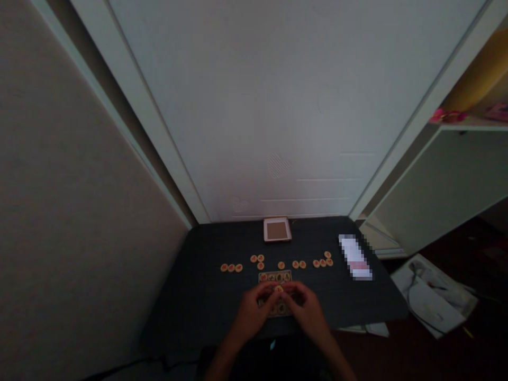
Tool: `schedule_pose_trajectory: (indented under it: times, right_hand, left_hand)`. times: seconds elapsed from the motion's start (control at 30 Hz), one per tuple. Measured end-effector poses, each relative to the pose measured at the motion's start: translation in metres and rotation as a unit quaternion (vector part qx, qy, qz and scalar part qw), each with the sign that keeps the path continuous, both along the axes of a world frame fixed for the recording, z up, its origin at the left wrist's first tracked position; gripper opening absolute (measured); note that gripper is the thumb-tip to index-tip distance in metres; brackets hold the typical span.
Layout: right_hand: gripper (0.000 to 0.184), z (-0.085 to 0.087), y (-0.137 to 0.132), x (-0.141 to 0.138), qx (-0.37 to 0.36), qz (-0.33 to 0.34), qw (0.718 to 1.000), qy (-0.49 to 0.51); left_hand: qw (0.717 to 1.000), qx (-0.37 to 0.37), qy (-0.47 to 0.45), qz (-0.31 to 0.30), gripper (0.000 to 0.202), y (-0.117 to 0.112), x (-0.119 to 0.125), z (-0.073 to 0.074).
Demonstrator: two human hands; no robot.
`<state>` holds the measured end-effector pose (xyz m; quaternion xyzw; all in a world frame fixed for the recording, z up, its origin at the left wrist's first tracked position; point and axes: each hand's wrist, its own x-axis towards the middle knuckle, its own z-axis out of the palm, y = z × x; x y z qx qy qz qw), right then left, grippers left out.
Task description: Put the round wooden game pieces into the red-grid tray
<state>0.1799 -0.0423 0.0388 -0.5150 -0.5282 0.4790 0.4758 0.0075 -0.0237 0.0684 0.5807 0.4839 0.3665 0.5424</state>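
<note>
My left hand [254,309] and my right hand [305,307] meet over a small patterned board [275,277] on a dark table [198,296]. Their fingertips pinch together around a round orange disc [279,289] held between them. The board's far edge shows beyond my fingers; my hands hide its near part. A row of similar orange discs lies just beyond the board: three at the left [231,268], a small cluster [257,260], and more toward the right [323,261].
A pink-rimmed square tray [277,230] sits at the table's far edge against a white wall. A blurred white-and-pink object [355,257] lies at the right. White shelving [436,180] and white bags [432,299] stand to the right of the table.
</note>
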Motion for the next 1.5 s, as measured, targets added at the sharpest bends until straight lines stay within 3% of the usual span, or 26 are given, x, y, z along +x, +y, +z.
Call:
schedule_pose_trajectory:
  times: [0.23, 0.57, 0.77, 1.0, 1.3, 1.5]
  right_hand:
    - [0.034, 0.009, -0.003, -0.003, 0.013, -0.002, 1.0, -0.026]
    - [0.037, 0.004, 0.0, 0.0, 0.016, -0.014, 0.999, -0.027]
    - [0.034, 0.004, -0.001, -0.001, 0.022, 0.005, 0.999, -0.025]
    - [0.03, 0.007, -0.003, -0.005, 0.049, -0.011, 0.996, -0.074]
    - [0.032, 0.004, -0.001, -0.002, 0.023, -0.025, 0.998, -0.061]
    - [0.035, 0.005, -0.001, -0.001, 0.015, -0.022, 0.999, -0.038]
  left_hand:
    - [0.999, 0.019, 0.004, 0.035, 0.029, 0.005, 0.002, -0.004]
    - [0.999, -0.019, -0.025, -0.017, 0.036, 0.002, -0.002, -0.002]
    - [0.999, -0.027, -0.027, 0.028, 0.035, 0.003, 0.0, -0.009]
    - [0.999, -0.009, -0.026, 0.039, 0.03, 0.004, 0.002, -0.01]
    - [0.999, 0.021, 0.029, -0.014, 0.034, 0.004, -0.004, -0.009]
    - [1.0, -0.002, -0.004, -0.029, 0.038, 0.004, -0.004, -0.013]
